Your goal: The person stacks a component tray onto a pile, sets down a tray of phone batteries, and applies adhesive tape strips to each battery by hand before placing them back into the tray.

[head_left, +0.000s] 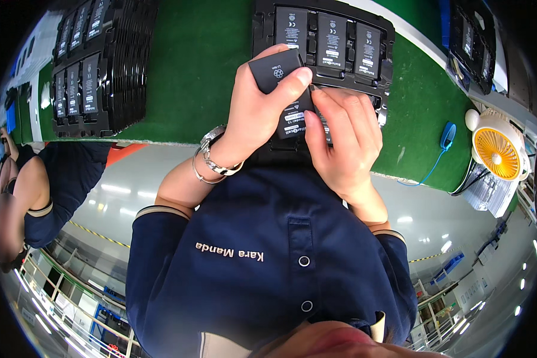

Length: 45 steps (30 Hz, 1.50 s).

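Note:
My left hand (253,113), with a metal bracelet at the wrist, is shut on a flat black battery pack (277,70) with white labels and holds it tilted over the green mat (191,71). My right hand (343,143) lies against the pack's right edge, fingers bent onto it. Just beyond both hands stands a black tray (258,30) with a row of like battery packs (331,39) standing in its slots.
A stack of black trays (110,65) with more packs stands at the far left of the mat. Another black tray (474,42) is at the upper right. A small orange-and-white fan (496,152) and a blue corded device (448,136) sit at the right. Another person (42,185) is at the left.

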### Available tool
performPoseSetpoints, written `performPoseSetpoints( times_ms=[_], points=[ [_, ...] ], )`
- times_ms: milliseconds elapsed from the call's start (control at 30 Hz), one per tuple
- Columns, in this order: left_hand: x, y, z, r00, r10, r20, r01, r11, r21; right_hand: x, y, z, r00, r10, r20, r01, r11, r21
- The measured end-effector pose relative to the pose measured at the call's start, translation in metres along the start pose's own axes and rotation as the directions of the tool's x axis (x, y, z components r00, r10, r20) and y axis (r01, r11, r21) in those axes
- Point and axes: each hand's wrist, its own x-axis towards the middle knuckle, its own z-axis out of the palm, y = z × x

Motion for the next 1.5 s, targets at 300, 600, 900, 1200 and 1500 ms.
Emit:
performPoseSetpoints(
  times_ms=[300,600,900,1200,1500],
  points=[
    [0.002,0.003,0.003,0.999,-0.012,0.031,0.011,0.999,0.043,-0.006,0.017,-0.005,0.931,0.351,0.099,-0.359,0.836,0.414],
    [0.003,-0.003,0.001,0.994,0.036,0.106,-0.056,0.981,0.186,0.004,0.013,-0.003,0.889,0.437,0.132,-0.441,0.748,0.496],
    [0.0,0.002,0.001,0.997,0.003,0.083,-0.012,0.995,0.102,0.006,0.014,-0.007,0.777,0.541,0.321,-0.596,0.47,0.651],
    [0.0,0.002,0.002,0.994,-0.028,0.106,0.021,0.997,0.074,0.003,0.018,-0.007,0.766,0.513,0.386,-0.629,0.478,0.613],
    [-0.003,0.005,0.0,0.978,-0.082,0.19,0.082,0.997,0.008,0.003,0.023,-0.006,0.795,0.455,0.402,-0.58,0.374,0.724]
  ],
)
